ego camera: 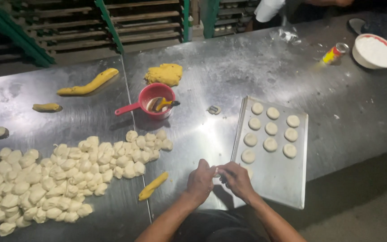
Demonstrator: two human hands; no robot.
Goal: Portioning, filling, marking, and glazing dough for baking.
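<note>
Here we see both hands meeting at the near edge of the steel table [229, 76]. Left hand [201, 180] and right hand [235, 178] have their fingers pinched together around one small dough piece [216, 170], pale, mostly hidden between the fingertips; its shape we cannot tell. It sits just above the near left corner of the baking tray [276, 179], presumably held there so it can be worked close to the tray. On the tray's far half lie flat round dough discs [270, 129] in neat rows, spaced apart, not touching. To the left, a loose heap of dough lumps [59, 175], within reach of the left hand. A yellow filling strip [152, 186] lies just left of the hands. Farther off: a red scoop [156, 101], a yellow filling mound [164, 74], a white bowl [376, 51] far right.
</note>
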